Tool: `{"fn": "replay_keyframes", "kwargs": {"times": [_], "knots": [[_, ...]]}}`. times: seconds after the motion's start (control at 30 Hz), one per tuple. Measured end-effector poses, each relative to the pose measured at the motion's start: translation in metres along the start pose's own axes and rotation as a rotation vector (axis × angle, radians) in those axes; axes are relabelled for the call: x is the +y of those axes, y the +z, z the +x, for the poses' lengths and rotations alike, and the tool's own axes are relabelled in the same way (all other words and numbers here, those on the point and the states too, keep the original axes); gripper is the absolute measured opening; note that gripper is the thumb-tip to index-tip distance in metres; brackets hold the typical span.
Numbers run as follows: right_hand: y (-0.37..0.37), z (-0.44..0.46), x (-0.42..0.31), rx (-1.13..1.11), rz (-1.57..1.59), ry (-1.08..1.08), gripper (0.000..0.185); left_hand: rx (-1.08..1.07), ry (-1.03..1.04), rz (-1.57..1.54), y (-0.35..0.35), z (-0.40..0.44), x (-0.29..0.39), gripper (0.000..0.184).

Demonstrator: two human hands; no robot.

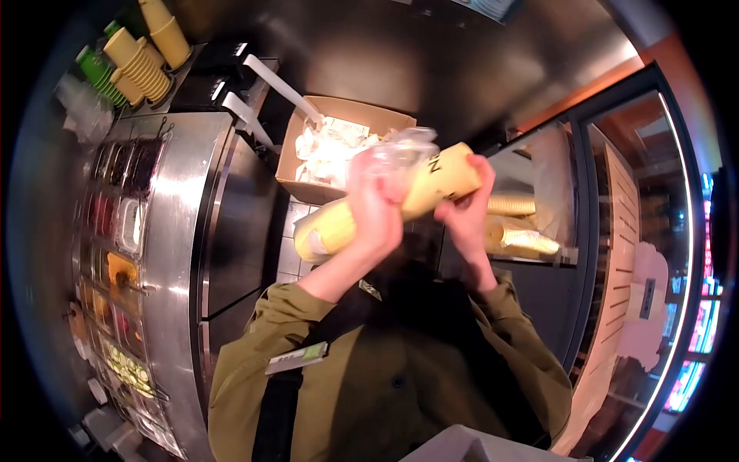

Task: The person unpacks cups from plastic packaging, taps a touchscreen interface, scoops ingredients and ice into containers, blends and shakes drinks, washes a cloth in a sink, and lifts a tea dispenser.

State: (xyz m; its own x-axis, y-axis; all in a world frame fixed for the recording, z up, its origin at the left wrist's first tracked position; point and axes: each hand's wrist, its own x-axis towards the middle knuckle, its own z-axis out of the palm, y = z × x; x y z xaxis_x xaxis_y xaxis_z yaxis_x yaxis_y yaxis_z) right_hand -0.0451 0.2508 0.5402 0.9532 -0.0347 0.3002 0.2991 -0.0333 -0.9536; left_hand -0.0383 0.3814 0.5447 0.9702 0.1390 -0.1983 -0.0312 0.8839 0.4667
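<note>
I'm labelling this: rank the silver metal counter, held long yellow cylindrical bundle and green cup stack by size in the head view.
1. Silver metal counter
2. Long yellow cylindrical bundle
3. Green cup stack

Two bare hands up, left and right; one long yellow cylindrical stack; one open brown cardboard box; two long white handles; one green-and-white rectangular tag!

One close head camera looks forward and down.
</note>
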Motion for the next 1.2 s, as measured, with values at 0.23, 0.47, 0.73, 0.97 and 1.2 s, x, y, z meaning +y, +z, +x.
{"fn": "replay_keyframes", "kwargs": {"times": [0.23, 0.47, 0.73, 0.97, 1.2], "knots": [[-0.067, 0.051, 0.087, 0.664, 0.389, 0.033, 0.04, -0.789, 0.577, 1.698, -0.007, -0.008, 0.073, 0.059], [-0.118, 0.02, 0.116, 0.322, 0.742, 0.33, 0.048, -0.248, 0.048, 1.363, -0.098, -0.035, 0.112, 0.036], [-0.096, -0.053, 0.226, 0.512, 0.851, 0.72, 0.036, -0.949, 0.359, 1.417, 0.002, -0.016, 0.213, 0.022], [-0.167, -0.188, 0.35, 0.41, 0.352, 0.41, 0.029, 0.159, 1.041, 0.771, 0.02, 0.072, 0.285, 0.009], [-0.17, -0.134, 0.294, 0.361, 1.178, 0.565, 0.043, 0.46, 1.163, 1.188, -0.079, 0.218, 0.191, 0.013]]}}
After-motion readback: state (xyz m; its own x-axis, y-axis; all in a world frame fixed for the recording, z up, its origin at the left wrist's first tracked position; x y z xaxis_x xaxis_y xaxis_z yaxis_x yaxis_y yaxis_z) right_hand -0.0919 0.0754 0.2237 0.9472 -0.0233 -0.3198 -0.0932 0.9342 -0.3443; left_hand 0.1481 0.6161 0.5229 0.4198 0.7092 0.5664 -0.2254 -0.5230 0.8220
